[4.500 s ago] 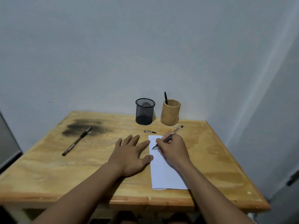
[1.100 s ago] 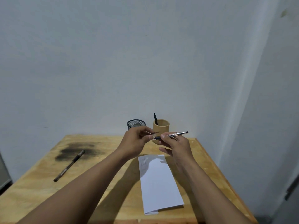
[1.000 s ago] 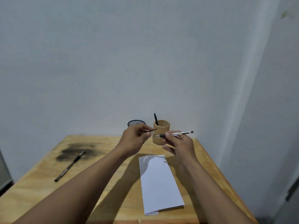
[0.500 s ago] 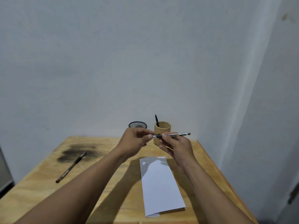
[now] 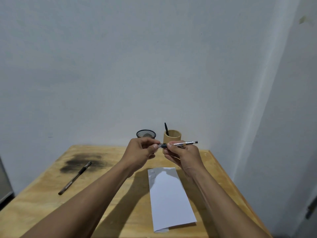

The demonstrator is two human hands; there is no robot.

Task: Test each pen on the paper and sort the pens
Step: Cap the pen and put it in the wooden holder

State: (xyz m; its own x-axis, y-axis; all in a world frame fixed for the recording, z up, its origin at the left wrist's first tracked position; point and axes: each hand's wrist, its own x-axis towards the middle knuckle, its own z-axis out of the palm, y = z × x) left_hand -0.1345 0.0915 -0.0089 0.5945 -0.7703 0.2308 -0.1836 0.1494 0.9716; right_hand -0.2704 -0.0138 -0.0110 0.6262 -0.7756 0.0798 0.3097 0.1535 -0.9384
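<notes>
- Left hand [image 5: 140, 152] pinches the tip end of the clear black-gripped pen [image 5: 181, 143]; right hand [image 5: 183, 155] pinches its barrel.
- Probably capping; next, pick the black mesh cup [image 5: 146, 134] or the tan wooden cup [image 5: 173, 137].

I log the clear-barrelled pen [image 5: 178, 144] level, its dark end pinched by the left hand [image 5: 140, 152], its barrel gripped by the right hand [image 5: 185, 157]. Folded white paper [image 5: 169, 194] lies flat below both hands. A dark pen [image 5: 75, 177] lies well left of the left hand.
</notes>
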